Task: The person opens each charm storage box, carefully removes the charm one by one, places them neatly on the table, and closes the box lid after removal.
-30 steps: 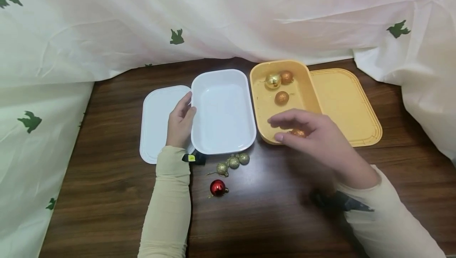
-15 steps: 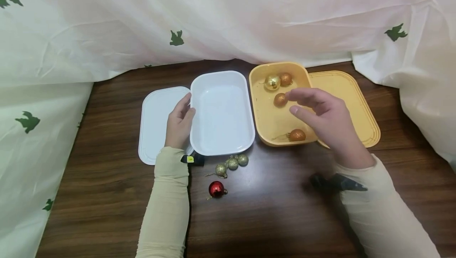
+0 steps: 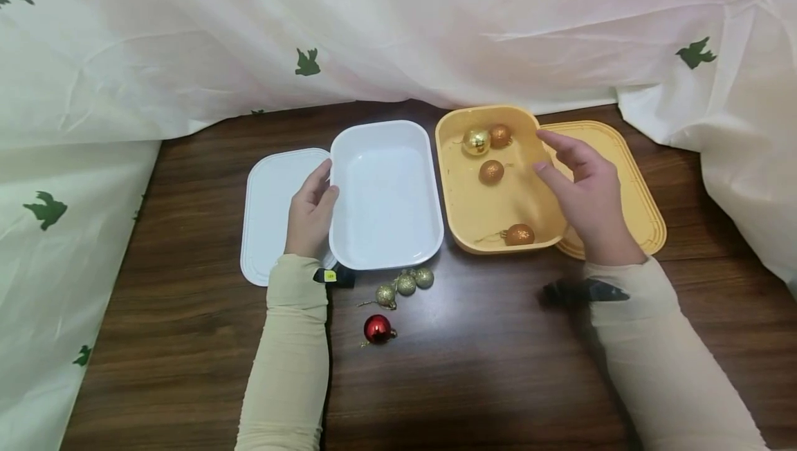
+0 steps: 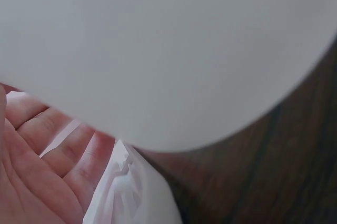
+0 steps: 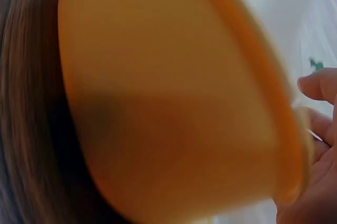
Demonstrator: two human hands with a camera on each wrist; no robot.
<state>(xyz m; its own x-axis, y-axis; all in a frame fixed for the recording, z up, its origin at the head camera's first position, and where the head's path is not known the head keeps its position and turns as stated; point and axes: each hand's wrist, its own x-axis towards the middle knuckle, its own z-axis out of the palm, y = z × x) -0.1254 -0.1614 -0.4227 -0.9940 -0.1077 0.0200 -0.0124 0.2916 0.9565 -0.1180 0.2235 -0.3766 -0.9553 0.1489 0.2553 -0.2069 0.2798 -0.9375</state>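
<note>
My left hand (image 3: 310,219) rests at the left side of a white plastic box (image 3: 386,195), fingers relaxed along its wall. The left wrist view shows this box's wall (image 4: 158,50) large, with the fingers beside it. At the right rim of a yellow plastic box (image 3: 492,212) is my right hand (image 3: 588,191), thumb and fingers apart, nothing between them. Inside the yellow box lie a shiny gold bauble (image 3: 476,142) and three orange glitter baubles (image 3: 491,171), one near the front wall. The white box holds nothing.
A white lid (image 3: 268,209) lies left of the white box, partly under my left hand. A yellow lid (image 3: 629,195) lies at the right. Three gold-green glitter baubles (image 3: 407,284) and a red bauble (image 3: 377,329) lie on the dark wooden table (image 3: 473,375). A white curtain (image 3: 398,29) hangs behind.
My right hand has moved right and back, from over the front of the yellow box to its right rim, uncovering the front orange bauble. My left hand stays at the white box.
</note>
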